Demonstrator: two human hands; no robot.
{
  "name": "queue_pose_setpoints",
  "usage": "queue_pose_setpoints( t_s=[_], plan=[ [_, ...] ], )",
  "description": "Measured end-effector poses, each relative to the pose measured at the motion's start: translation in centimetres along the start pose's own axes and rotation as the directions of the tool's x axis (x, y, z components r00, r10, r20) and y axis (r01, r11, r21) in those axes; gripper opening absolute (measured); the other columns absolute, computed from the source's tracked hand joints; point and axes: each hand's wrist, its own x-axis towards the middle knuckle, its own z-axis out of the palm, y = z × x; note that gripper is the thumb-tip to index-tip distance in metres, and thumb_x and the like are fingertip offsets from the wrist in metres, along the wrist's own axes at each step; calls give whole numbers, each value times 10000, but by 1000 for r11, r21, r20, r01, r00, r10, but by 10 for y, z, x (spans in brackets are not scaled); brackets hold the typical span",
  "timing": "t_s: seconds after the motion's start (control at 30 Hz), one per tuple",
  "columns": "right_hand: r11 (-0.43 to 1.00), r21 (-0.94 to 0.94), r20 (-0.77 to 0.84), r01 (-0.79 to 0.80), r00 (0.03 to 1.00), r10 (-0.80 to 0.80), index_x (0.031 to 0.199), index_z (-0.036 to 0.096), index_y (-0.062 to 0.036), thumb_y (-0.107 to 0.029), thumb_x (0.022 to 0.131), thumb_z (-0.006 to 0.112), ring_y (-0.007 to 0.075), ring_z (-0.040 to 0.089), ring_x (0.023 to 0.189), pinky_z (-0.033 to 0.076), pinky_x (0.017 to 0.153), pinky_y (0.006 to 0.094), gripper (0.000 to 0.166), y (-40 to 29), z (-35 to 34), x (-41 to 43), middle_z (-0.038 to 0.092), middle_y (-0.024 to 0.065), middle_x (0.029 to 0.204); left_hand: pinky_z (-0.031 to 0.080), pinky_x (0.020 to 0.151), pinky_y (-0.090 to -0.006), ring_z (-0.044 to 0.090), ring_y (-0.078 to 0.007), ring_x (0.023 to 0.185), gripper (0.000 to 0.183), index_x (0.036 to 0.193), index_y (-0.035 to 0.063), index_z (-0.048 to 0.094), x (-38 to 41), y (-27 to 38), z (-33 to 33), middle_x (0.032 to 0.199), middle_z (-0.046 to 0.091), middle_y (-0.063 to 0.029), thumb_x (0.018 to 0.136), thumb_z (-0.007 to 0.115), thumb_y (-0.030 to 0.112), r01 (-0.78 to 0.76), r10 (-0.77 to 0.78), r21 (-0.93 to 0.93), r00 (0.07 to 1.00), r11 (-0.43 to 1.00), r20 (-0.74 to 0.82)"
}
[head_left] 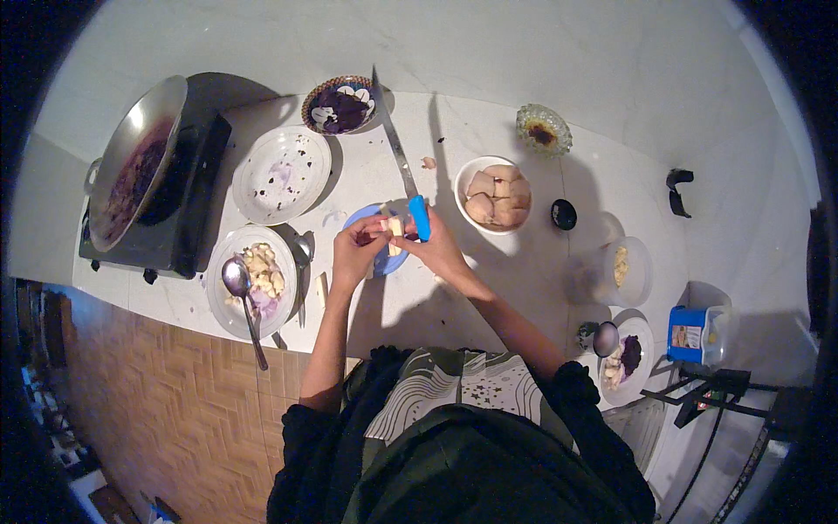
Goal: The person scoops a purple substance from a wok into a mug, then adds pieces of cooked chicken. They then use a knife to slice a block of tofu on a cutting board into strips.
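Note:
My left hand [359, 252] pinches a pale block of food [395, 228], which looks like cheese, between thumb and fingers. My right hand [440, 247] holds a knife by its blue handle [419, 219], and its fingertips also touch the block. The long knife blade [393, 134] points away from me, toward the wall. Under both hands lies a blue plate [391, 264], largely covered by them. Beside my left wrist, a pale stick of food [321, 289] rests on the white counter [399, 321].
Left: a metal wok [141, 157] on a black stove [190, 216], a soiled white plate [281, 173], and a plate of pale pieces [262, 268] with a spoon [237, 278]. Beyond the hands: a patterned bowl [308, 108] and a white bowl [463, 209] of brownish pieces. Right: a clear tub [638, 272].

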Motion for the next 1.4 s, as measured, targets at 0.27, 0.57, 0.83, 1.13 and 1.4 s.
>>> queue_pose_setpoints(
  t_s=[0.27,0.57,0.83,1.13,1.4],
  plan=[
    [999,26,-4,48,999,-48,986,419,-24,-168,697,716,103,550,638,456,538,243,440,-13,-1,-7,570,44,726,461,615,-196,578,-81,659,136,839,-22,626,-7,10,-2,752,632,-54,722,648,45,82,-82,-18,997,996,-15],
    [988,149,-190,-51,978,80,899,436,-35,-176,706,705,102,572,598,440,365,219,360,-18,3,-9,584,65,757,478,645,-201,604,-109,677,178,904,-38,619,-16,19,-1,771,639,-81,749,636,48,-1,-4,-61,997,998,-82],
    [963,270,-360,3,928,98,892,396,-32,-142,721,691,110,570,602,442,367,221,358,-26,-3,-7,573,93,817,477,637,-210,609,-120,692,153,885,-51,617,-22,15,-14,773,640,-102,746,623,11,35,-50,-125,991,992,-121],
    [965,227,-151,-130,974,167,891,400,-40,-127,713,695,100,558,585,433,358,218,355,-18,-12,-5,574,83,768,453,714,-320,577,-241,739,425,1060,76,583,-9,14,-30,860,604,-103,666,690,193,-218,272,951,950,217,156],
    [962,252,-45,-104,992,119,917,434,-26,-137,712,694,97,549,560,448,377,220,349,-22,-5,-13,572,56,735,432,644,-219,543,-93,743,276,998,33,605,1,28,2,817,585,-34,753,653,153,-85,74,152,994,985,79]
  ],
)
